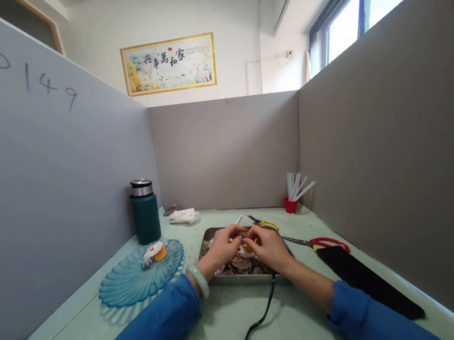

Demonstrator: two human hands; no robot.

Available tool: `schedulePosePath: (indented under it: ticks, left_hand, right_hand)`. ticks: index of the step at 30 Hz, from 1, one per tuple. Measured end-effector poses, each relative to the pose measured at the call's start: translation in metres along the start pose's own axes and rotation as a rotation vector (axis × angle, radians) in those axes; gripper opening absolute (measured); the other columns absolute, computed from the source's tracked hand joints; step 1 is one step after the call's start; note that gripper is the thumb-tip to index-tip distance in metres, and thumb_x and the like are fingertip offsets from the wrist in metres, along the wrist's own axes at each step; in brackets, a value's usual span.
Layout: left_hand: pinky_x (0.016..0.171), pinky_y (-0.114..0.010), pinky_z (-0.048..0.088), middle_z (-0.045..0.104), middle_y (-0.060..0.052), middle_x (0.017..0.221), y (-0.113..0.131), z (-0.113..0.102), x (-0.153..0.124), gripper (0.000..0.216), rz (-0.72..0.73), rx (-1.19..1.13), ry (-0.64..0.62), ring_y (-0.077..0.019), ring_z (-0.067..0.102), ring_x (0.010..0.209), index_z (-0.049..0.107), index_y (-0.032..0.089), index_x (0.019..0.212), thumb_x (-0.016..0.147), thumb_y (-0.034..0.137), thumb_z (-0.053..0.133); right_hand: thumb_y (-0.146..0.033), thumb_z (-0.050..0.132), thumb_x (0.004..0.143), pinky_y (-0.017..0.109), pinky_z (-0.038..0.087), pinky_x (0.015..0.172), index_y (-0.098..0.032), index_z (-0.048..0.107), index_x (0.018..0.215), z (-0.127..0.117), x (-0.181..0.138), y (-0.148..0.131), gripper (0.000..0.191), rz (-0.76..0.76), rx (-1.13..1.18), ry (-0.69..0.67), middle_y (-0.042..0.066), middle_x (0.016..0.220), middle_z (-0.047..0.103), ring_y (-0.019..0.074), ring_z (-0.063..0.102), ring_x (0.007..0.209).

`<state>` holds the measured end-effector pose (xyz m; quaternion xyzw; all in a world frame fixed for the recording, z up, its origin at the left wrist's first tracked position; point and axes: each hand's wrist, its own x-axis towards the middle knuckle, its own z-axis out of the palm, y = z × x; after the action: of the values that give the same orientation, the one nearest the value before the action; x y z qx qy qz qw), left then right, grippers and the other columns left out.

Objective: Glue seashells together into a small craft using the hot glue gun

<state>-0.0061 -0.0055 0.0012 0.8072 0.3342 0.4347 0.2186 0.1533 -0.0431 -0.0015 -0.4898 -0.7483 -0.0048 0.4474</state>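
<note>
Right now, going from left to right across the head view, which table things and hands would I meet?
Teal bottle, white packet, left hand, right hand, red cup, black flat piece.

A shallow, silvery metal tray point(240, 279) lies flat, heaped with jumbled brown, white and pinkish pieces point(242, 266) that look like shells. Above its middle, a small item point(243, 234) is held up, mostly hidden, its shape too small to tell.
</note>
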Motion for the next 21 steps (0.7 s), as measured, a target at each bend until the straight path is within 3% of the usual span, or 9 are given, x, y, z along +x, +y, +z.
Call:
schedulePosePath:
  ticks: [21]
  left_hand:
    - [0.072,-0.022,0.046,0.069,-0.005,0.093,0.0085,-0.0029,-0.0003,0.028,-0.01,0.031,-0.013,-0.0149,0.061,0.081,0.066,0.014,0.096,0.073,0.014,0.049]
  right_hand:
    - [-0.028,0.054,0.079,0.022,0.034,0.055,-0.019,0.057,0.07,-0.0006,0.0,-0.0007,0.013,0.011,-0.025,-0.028,0.0,0.064,0.062,0.0132,0.055,0.059]
